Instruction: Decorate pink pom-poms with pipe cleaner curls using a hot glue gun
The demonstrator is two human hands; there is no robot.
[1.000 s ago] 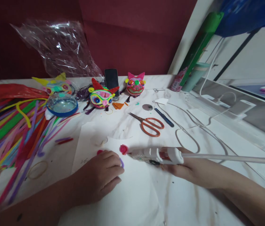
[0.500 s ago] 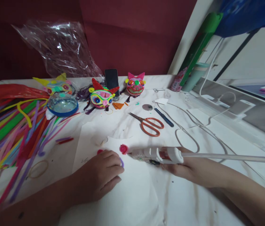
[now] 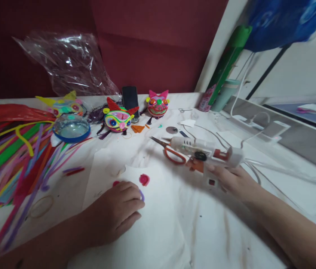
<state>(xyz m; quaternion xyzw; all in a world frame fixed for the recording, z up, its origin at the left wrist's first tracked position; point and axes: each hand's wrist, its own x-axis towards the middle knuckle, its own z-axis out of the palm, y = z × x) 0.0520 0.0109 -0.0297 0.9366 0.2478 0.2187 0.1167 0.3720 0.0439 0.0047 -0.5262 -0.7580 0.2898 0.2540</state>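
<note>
My right hand [image 3: 229,180] is wrapped round the handle of a white glue gun [image 3: 193,145], raised above the table with its nozzle toward the left, over the orange-handled scissors [image 3: 174,158]. My left hand [image 3: 122,207] rests on the white paper [image 3: 152,235], fingers curled. A curved purple pipe cleaner [image 3: 142,195] pokes out at its fingertips; the rest of it is hidden. Just beyond those fingers lies a round red-pink coil [image 3: 144,180]. Another red bit [image 3: 115,184] is partly covered by the left hand.
Several lion-head figures, among them one with red horns [image 3: 118,121] and one with pink ears [image 3: 158,105], stand at the back near a phone [image 3: 130,101]. Coloured pipe cleaners [image 3: 12,160] spread at the left beside a blue-rimmed bowl [image 3: 72,129]. A white cable [image 3: 214,133] crosses the right side.
My right hand has lifted the glue gun away from the red-pink coil, back and to the right, and tilted it. My left hand stays by the coil. The view has shifted slightly.
</note>
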